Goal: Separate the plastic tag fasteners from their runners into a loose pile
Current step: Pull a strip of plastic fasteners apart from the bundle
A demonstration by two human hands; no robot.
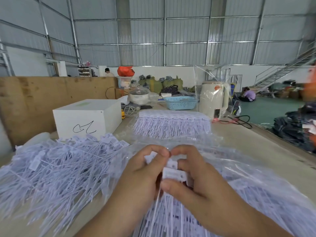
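Fingers [164,153] of both hands pinch one fastener strip [172,173] between two heaps: loose pile [56,168], stacked strips [172,124].

white plastic tag fasteners [172,170], matt and smooth, with thin flexible stems; loose pile [56,168] of the same plastic. clear glossy plastic film [256,177], crinkled, beneath the strips. matt white cardboard box [85,117] with black ink marks. rough brown wooden board [42,94]. perforated light-blue plastic basket [181,102]. corrugated grey metal wall [188,31].
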